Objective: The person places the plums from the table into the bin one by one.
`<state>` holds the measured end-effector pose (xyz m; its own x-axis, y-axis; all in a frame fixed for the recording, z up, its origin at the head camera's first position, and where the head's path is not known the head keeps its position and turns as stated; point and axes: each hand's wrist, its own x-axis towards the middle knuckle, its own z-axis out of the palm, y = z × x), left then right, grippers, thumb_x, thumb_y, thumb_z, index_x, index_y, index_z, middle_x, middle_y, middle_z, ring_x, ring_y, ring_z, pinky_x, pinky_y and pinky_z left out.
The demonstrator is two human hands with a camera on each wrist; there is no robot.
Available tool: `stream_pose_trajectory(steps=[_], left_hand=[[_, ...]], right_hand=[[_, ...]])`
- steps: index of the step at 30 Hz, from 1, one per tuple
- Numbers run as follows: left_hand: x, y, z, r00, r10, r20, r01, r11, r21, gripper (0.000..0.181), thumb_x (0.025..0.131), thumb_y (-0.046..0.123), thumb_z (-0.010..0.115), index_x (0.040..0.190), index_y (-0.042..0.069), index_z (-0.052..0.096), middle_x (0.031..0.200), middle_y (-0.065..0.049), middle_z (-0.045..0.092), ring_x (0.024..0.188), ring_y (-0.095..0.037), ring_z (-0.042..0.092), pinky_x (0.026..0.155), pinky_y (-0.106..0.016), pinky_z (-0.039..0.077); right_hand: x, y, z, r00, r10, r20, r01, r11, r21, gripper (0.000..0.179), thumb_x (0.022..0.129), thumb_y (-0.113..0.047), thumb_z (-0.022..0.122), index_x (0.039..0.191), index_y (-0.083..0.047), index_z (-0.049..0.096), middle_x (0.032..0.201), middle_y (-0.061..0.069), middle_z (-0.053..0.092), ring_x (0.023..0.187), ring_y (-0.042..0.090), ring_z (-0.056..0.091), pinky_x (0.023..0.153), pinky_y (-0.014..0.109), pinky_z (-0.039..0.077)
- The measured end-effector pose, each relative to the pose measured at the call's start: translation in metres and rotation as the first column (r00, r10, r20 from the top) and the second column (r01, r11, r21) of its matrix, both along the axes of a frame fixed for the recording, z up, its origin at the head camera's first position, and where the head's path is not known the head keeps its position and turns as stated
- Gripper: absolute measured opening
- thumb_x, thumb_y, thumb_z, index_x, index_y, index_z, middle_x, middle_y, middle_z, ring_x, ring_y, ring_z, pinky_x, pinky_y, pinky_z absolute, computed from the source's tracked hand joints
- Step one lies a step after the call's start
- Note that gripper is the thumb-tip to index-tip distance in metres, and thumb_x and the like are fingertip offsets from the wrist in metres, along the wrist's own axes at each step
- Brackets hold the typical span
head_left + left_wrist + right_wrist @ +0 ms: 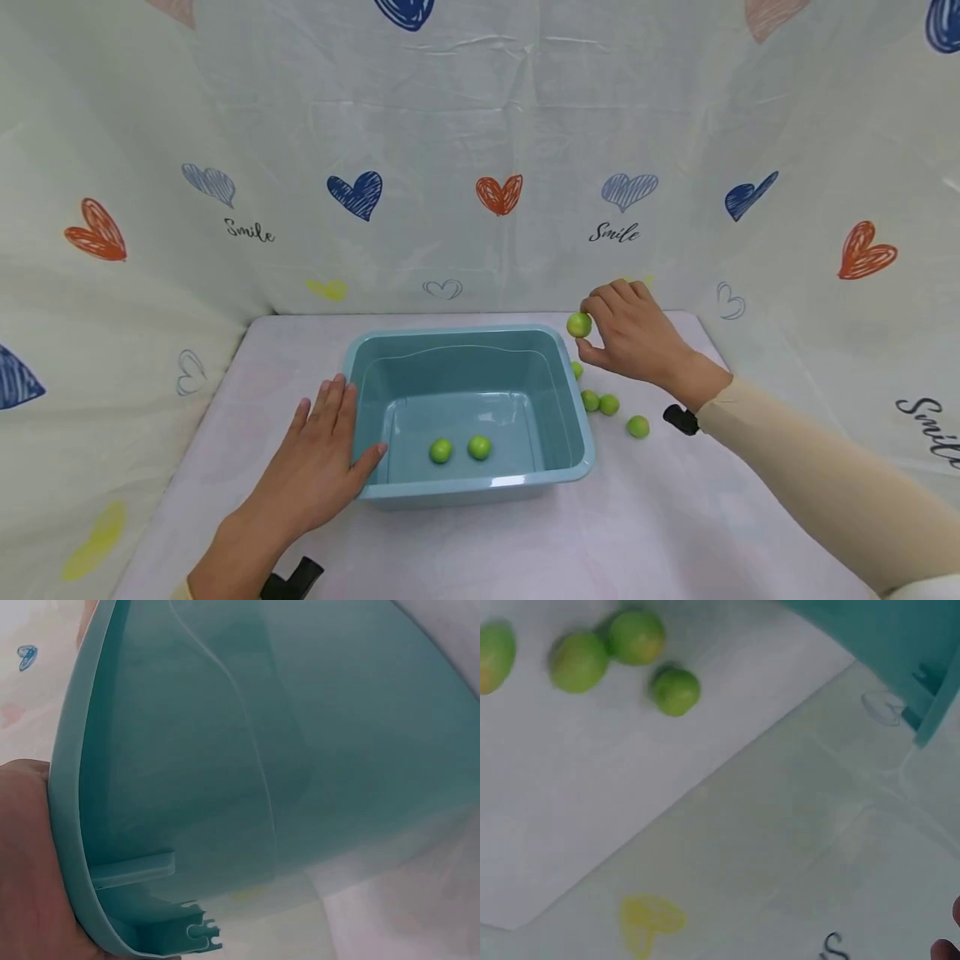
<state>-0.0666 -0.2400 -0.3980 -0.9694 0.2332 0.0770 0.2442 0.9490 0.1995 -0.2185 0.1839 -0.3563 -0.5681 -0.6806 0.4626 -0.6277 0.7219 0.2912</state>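
Note:
In the head view my right hand point(630, 333) pinches a small round lime point(579, 325) between fingers and thumb, above the far right corner of a light blue plastic tub point(468, 479). Two more limes sit on the tub's floor, a left one point(441, 451) and a right one point(479, 447). My left hand point(318, 458) rests along the tub's left rim, fingers extended and thumb reaching over the edge. The left wrist view shows the tub's outer wall point(187, 750) close up. At the right wrist view's lower right corner only fingertips point(945, 949) show; the held lime is out of that view.
Several loose limes lie on the table right of the tub, among them one near the wrist point(638, 427) and one partly hidden by the rim point(577, 369). A pale cloth point(637, 517) covers the table. Behind hangs a white sheet point(450, 108) printed with hearts.

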Motion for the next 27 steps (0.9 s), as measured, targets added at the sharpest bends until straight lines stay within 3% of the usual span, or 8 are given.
stream_pose_trajectory(steps=[7,14,19,27], left_hand=[[-0.001,0.0,0.001,1.0,0.005,-0.017,-0.005,1.0,-0.01,0.089,0.096,0.053,0.051,0.153,-0.007,0.017,0.16,-0.027,0.016,0.148,-0.044,0.016,0.117,-0.062,0.016],[0.001,-0.001,0.0,1.0,0.018,0.004,-0.018,1.0,-0.002,0.091,0.096,0.055,0.049,0.153,-0.007,0.015,0.161,-0.027,0.012,0.148,-0.044,0.015,0.116,-0.064,0.017],[0.0,-0.001,-0.002,1.0,0.018,0.013,-0.018,1.0,0.014,0.091,0.096,0.056,0.049,0.153,-0.006,0.015,0.161,-0.025,0.011,0.149,-0.043,0.014,0.116,-0.064,0.017],[0.0,0.0,-0.001,1.0,0.003,-0.016,-0.003,1.0,0.019,0.089,0.096,0.053,0.053,0.153,-0.006,0.017,0.16,-0.026,0.016,0.148,-0.042,0.016,0.116,-0.063,0.017]], right_hand=[[0.007,-0.06,0.025,0.987,0.157,0.026,-0.158,0.986,0.05,0.035,0.086,-0.041,0.056,0.103,-0.01,0.056,0.101,0.004,0.056,0.095,0.024,0.048,0.079,0.039,0.039],[0.011,-0.125,0.044,0.957,0.29,0.017,-0.291,0.956,0.031,0.032,0.086,-0.041,0.057,0.1,-0.012,0.055,0.096,0.001,0.055,0.089,0.021,0.046,0.076,0.036,0.037],[0.013,-0.154,0.035,0.94,0.34,0.026,-0.341,0.938,0.06,0.035,0.088,-0.046,0.054,0.102,-0.014,0.054,0.096,0.0,0.054,0.089,0.02,0.045,0.076,0.034,0.037],[0.018,-0.164,-0.002,0.922,0.37,0.117,-0.382,0.919,0.102,0.035,0.089,-0.048,0.051,0.102,-0.016,0.055,0.093,-0.003,0.054,0.088,0.017,0.047,0.076,0.032,0.036]])
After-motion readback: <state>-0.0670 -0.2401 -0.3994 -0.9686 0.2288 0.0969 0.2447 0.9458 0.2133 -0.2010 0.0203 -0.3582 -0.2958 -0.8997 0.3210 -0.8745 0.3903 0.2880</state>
